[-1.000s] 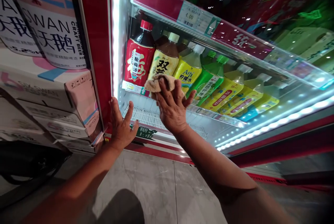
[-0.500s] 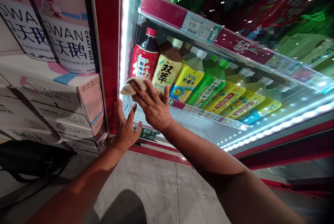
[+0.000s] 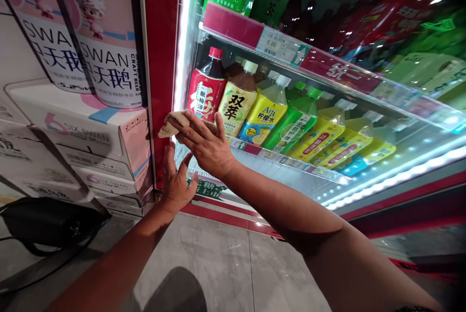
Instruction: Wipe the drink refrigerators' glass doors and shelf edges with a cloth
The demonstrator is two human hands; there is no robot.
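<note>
My right hand [image 3: 210,146] lies over a beige cloth [image 3: 170,126], holding it at the lit left edge of a drinks cooler [image 3: 160,79]. Part of the cloth sticks out past the fingertips and overlaps the red frame. Just below, my left hand [image 3: 178,182] has its fingers apart and holds nothing; its fingertips are close to the frame, and whether they touch it I cannot tell. Behind the right hand stand a red-labelled bottle [image 3: 206,86] and a cream-labelled bottle [image 3: 238,101], their lower parts partly covered by hand and cloth.
Several yellow and green bottles [image 3: 291,125] line the same shelf, under an upper shelf with a price strip [image 3: 233,23]. Stacked cartons [image 3: 91,142] with large beer cans [image 3: 105,45] on top stand left. A black bag [image 3: 47,222] is at lower left, above grey floor tiles [image 3: 218,258].
My right hand and the cloth have shifted slightly left, onto the red frame. The cooler and cartons appear a little lower and further right in view. My left hand stays about where it was.
</note>
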